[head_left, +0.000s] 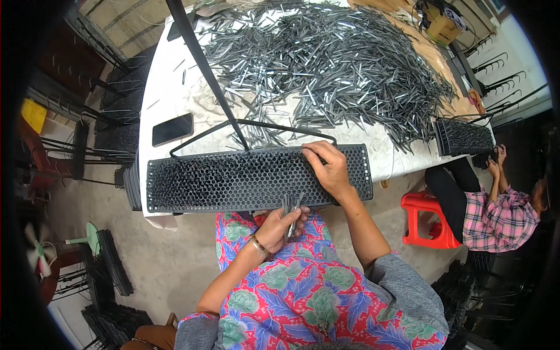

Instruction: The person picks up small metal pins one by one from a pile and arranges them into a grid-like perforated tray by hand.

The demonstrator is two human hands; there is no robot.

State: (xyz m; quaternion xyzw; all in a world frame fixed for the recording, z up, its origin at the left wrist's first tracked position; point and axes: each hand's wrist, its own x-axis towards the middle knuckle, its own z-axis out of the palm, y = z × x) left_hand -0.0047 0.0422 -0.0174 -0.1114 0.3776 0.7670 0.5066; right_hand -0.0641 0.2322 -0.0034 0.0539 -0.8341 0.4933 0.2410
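Observation:
A long black perforated board (256, 181) lies along the near edge of the table, in front of me. Dark bits fill many of its holes on the left, while the holes toward the right look bare. A black pole (210, 73) with two bent struts joins its far side. My left hand (279, 228), just below the board's near edge, is closed around a bundle of thin dark strips (293, 213). With my right hand (331, 169) I grip the board's far edge right of the middle; its fingertips are partly hidden.
A large heap of dark strips (326, 58) covers the white table (160, 99). A phone (172, 129) lies at its left. At right, another person (496, 216) handles a similar black board (465, 137) near a red stool (429, 221). A green fan (87, 240) stands lower left.

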